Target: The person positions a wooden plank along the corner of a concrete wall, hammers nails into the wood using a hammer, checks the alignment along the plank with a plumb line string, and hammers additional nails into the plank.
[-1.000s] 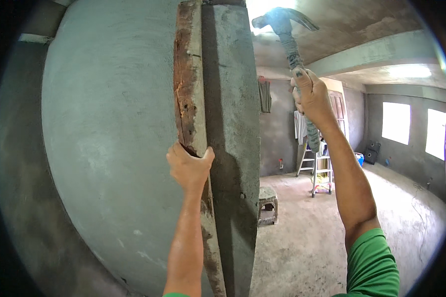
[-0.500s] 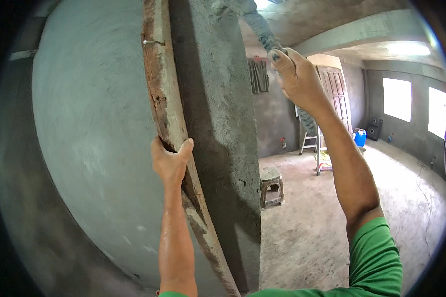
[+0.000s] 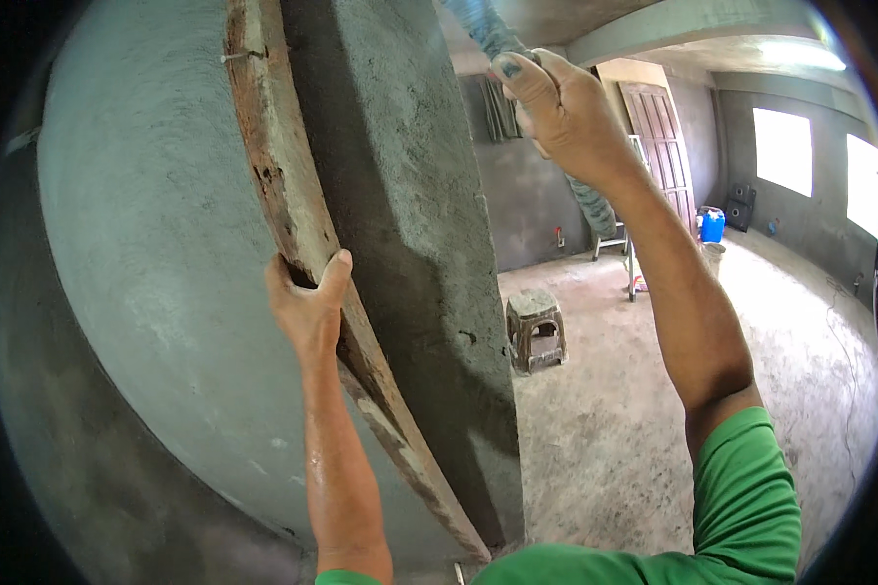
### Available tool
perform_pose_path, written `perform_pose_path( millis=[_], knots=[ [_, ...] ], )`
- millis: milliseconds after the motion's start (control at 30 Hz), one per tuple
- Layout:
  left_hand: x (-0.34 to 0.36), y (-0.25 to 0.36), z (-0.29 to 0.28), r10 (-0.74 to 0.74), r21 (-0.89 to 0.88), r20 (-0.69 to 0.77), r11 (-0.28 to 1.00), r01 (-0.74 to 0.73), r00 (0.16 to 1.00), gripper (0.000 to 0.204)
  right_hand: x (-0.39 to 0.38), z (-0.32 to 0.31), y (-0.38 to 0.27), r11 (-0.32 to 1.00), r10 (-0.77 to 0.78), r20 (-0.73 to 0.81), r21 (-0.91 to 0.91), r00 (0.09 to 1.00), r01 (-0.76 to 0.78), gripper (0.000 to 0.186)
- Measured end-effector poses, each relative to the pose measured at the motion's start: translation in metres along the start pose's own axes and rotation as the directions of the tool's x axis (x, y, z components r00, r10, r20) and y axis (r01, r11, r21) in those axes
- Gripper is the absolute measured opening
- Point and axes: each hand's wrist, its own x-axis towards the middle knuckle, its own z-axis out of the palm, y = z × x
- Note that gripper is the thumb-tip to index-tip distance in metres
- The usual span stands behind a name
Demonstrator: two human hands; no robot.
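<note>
A long, worn wooden board (image 3: 302,200) runs up the edge of the grey plastered wall, tilted in view. My left hand (image 3: 307,307) is closed round the board's lower half, thumb on its right edge. Above that hand, a nail (image 3: 236,56) sticks out of the board's left side. My right hand (image 3: 580,122) is raised to the right of the board, gripping a hammer-like tool by its grey wrapped handle (image 3: 592,208). The tool's upper end runs past the top of the picture, so its head is hidden.
Fresh plaster covers the wall face (image 3: 166,253) and its narrow side (image 3: 400,244). A dusty stool (image 3: 537,330) stands on the concrete floor to the right. Farther back are a ladder (image 3: 631,268), a leaning door (image 3: 658,141), a blue container (image 3: 712,225) and a speaker (image 3: 740,208).
The view has shifted, so the board and wall edge sit farther left. My left hand keeps its grip on the board. My right hand and the tool appear slightly higher and farther left.
</note>
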Motion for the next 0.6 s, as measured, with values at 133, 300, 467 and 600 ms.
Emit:
perform_pose_path(
  millis=[133, 300, 467, 600],
  knots=[
    [-0.002, 0.003, -0.001, 0.016, 0.029, -0.014, 0.999, -0.016, 1.0, 0.072, -0.003, 0.002, 0.004, 1.0, 0.016, 0.02, 0.007, 1.0, -0.016, 0.076],
    [-0.005, 0.014, 0.0, 0.01, 0.151, -0.063, 0.989, -0.001, 0.998, 0.065, -0.004, 0.004, 0.008, 1.0, -0.006, -0.032, -0.004, 0.999, 0.005, 0.074],
    [-0.005, 0.019, 0.0, 0.044, 0.302, -0.073, 0.953, -0.02, 0.996, 0.062, 0.0, 0.005, 0.003, 1.0, -0.013, -0.004, -0.025, 1.0, 0.012, 0.074],
    [-0.014, 0.043, 0.001, 0.037, 0.56, -0.129, 0.827, 0.042, 0.991, 0.065, 0.009, 0.008, -0.026, 0.987, -0.14, -0.034, -0.089, 0.99, 0.137, 0.077]
  ],
)
